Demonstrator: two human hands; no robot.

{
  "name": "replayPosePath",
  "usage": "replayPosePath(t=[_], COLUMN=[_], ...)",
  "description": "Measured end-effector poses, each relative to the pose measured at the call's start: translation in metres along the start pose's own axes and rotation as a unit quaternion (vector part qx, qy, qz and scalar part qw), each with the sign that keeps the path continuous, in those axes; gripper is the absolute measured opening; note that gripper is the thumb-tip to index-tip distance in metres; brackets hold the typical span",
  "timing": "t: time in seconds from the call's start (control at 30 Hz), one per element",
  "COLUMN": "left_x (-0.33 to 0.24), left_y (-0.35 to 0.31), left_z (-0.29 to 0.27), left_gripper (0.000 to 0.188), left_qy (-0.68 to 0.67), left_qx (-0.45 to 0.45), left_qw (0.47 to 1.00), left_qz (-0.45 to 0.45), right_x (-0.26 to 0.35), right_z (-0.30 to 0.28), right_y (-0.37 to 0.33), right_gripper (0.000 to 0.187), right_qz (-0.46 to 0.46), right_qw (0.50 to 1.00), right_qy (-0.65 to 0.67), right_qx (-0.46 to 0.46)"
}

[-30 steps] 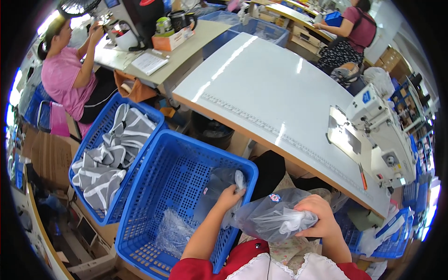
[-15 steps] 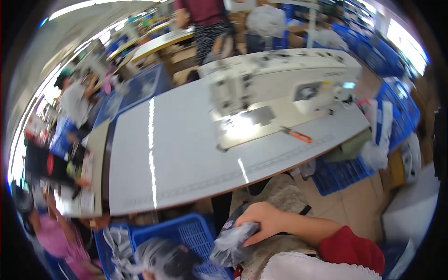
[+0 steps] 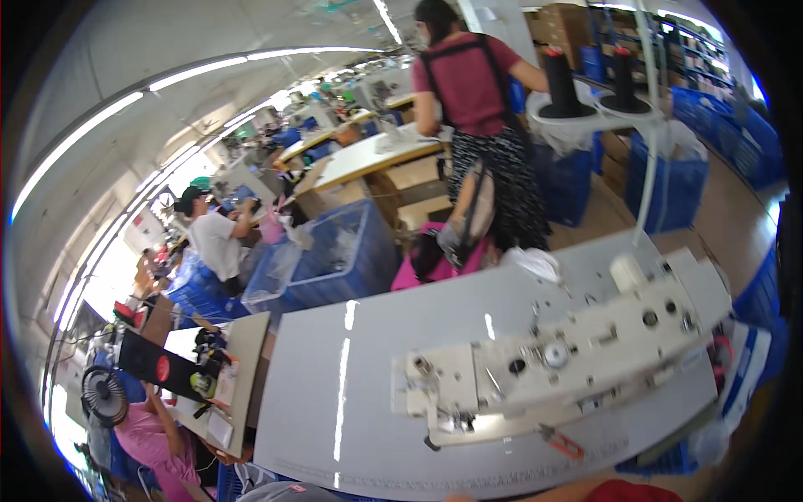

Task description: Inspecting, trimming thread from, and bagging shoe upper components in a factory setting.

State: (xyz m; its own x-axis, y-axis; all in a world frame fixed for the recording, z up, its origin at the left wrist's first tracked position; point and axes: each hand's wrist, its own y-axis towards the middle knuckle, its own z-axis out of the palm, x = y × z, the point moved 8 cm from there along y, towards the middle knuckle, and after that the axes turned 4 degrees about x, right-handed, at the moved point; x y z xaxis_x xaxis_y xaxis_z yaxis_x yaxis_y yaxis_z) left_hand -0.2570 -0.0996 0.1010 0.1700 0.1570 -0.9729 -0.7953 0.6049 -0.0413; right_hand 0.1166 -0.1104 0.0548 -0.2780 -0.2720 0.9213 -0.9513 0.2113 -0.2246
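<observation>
Only a strip of my right forearm [image 3: 577,490] and its red sleeve [image 3: 631,492] shows along the lower edge. A sliver of my right hand [image 3: 458,498] peeks in there, its fingers hidden. My left hand is out of the picture. A rounded grey thing [image 3: 288,492] with a small red tag is cut off at the bottom; what holds it is hidden. In front of me stands a cream sewing machine [image 3: 585,360] on a grey table [image 3: 309,402]. Orange-handled thread snips [image 3: 562,442] lie beside its base.
Black thread cones [image 3: 560,79] stand on a white rack behind the machine. Large blue bins [image 3: 335,289] sit beyond the table. A person in a maroon top [image 3: 473,84] faces away at the back. Left, a person in pink [image 3: 155,431] sits by a fan [image 3: 104,395].
My view has swung upward, so the table and machine sit lower. My hands and the plastic-bagged dark items, visible earlier over the blue basket, have mostly dropped out of the picture.
</observation>
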Motion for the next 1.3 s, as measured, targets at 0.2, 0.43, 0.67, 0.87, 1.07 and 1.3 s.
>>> replayPosePath(t=[0.2,0.43,0.67,0.87,1.07,1.3], left_x=[-0.085,-0.094,-0.077,-0.006,0.098,0.103], left_y=[-0.074,-0.353,-0.583,-0.754,-0.867,-0.92], left_z=[-0.012,-0.081,-0.1,-0.08,-0.059,-0.027], left_gripper=[0.026,0.026,0.022,0.011,0.009,0.027], left_qy=[-0.062,-0.172,-0.179,-0.136,-0.175,-0.182], left_qx=[-0.12,-0.351,-0.455,-0.595,-0.673,-0.696], left_qw=[0.99,0.919,0.869,0.792,0.713,0.686], left_qz=[0.04,0.061,0.072,-0.024,-0.094,-0.105], right_x=[0.015,0.043,0.066,0.09,0.094,0.09], right_z=[-0.036,-0.074,-0.066,-0.061,-0.028,0.052], right_y=[-0.044,-0.151,-0.216,-0.229,-0.241,-0.236], right_gripper=[0.053,0.054,0.047,0.032,0.028,0.029], right_qz=[0.037,0.057,0.073,0.062,0.061,0.079], right_qw=[0.997,0.998,0.992,0.989,0.986,0.966], right_qy=[0.044,0.001,-0.04,-0.007,-0.057,-0.072], right_qx=[0.042,0.033,0.097,0.132,0.145,0.236])
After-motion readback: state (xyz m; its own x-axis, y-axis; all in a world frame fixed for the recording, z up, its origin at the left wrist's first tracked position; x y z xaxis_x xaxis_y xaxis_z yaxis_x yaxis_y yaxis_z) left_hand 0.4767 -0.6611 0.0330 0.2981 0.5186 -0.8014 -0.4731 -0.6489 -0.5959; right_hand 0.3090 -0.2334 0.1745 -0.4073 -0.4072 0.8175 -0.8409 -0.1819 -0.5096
